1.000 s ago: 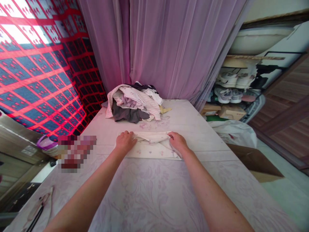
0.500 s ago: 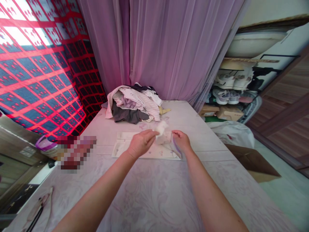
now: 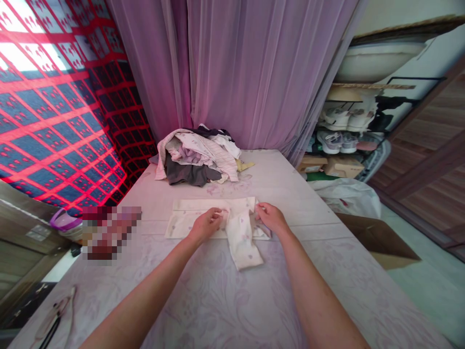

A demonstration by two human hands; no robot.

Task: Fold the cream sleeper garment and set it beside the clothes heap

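Note:
A white garment [image 3: 192, 220] with small purplish prints lies folded into a flat rectangle on the table. One sleeve-like strip [image 3: 242, 241] of it hangs over its near edge toward me. At the base of that strip, my left hand [image 3: 209, 224] has its fingers closed on the fabric. On the other side, my right hand [image 3: 269, 215] pinches the garment's right end between thumb and fingers. The fabric under the fingertips is partly hidden.
A heap of clothes [image 3: 198, 155] sits at the table's far end before a purple curtain [image 3: 247, 72]. Glasses [image 3: 54, 315] lie at the near left. An open cardboard box [image 3: 374, 237] and a shoe rack [image 3: 341, 121] stand to the right.
The strip of fabric, lifted and blurred in my left hand before, now lies down toward me. My left hand has moved left and lower; my right hand stays at the right end.

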